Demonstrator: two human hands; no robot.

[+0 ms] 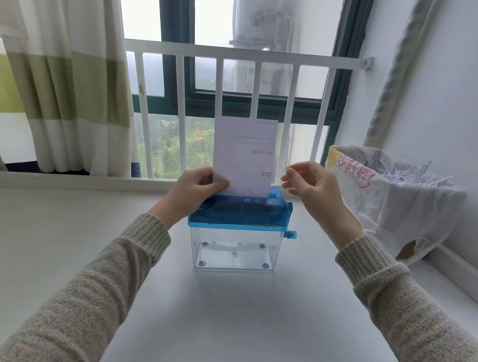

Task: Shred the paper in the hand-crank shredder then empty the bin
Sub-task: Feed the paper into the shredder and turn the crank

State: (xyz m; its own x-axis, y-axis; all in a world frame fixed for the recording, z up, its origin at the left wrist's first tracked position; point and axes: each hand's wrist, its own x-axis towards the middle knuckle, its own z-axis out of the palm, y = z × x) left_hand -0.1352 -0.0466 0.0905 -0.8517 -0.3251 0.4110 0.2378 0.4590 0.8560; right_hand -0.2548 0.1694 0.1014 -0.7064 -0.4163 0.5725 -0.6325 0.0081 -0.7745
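A small hand-crank shredder with a blue top stands on the white table, its clear bin showing no shreds. A sheet of white paper stands upright with its lower edge in the shredder's slot. My left hand pinches the paper's lower left corner, just above the blue top. My right hand hovers to the right of the paper, fingers loosely spread, touching nothing. The blue crank handle sticks out from the shredder's right side, below my right wrist.
A box lined with a white plastic bag, holding several paper strips, stands at the right against the wall. Behind the table run a white window railing and, at the left, a striped curtain.
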